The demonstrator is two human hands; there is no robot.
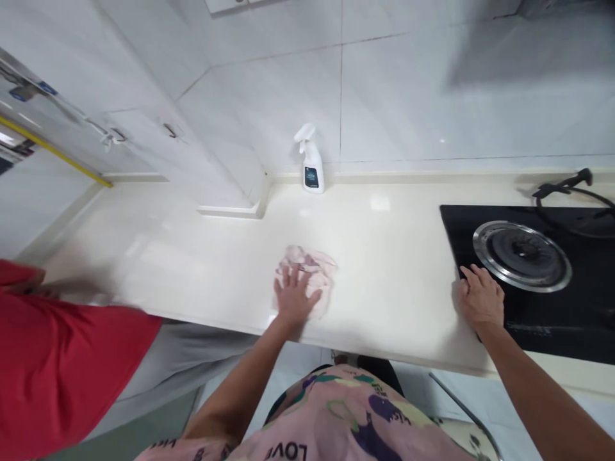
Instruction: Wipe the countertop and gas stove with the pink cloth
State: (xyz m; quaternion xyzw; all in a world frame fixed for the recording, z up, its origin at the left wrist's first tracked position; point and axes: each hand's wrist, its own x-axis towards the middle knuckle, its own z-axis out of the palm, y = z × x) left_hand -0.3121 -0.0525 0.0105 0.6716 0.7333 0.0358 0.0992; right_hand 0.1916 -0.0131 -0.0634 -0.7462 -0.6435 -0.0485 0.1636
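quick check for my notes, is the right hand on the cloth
No, the right hand is at the edge of the black gas hob; the left hand lies on the pink cloth.

Spray bottle (312, 165) stood at counter's (394, 256) back edge; cloth (323, 269) lay mid-counter near front edge; hob (521, 282) at right end.

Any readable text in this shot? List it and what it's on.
"LOVE": printed on the person's pink top.
Other small print on that top: too blurred to read.
Dark label on the white spray bottle: too small to read.
Faint print on the black gas hob: too blurred to read.
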